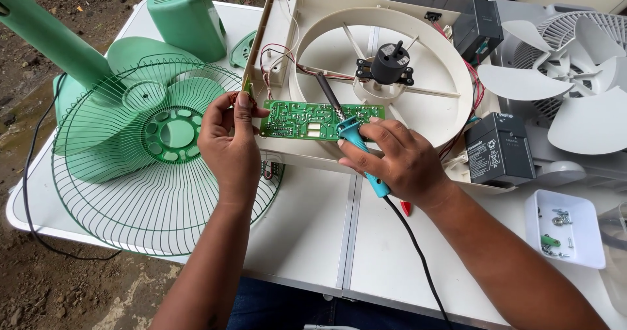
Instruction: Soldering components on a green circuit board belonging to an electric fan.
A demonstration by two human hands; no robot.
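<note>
White table (307,238): left hand (228,144) steadies circuit board (307,120), right hand (398,157) grips soldering iron (356,141)

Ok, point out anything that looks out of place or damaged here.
Nothing looks broken. The white fan housing lies open, wires loose; the left hand holds its circuit board while the right hand applies a soldering iron. A green fan lies tipped over.

Circuit board (313,120) on fan housing (366,75), fan guard (130,173) left, screw tray (567,229) right
</note>
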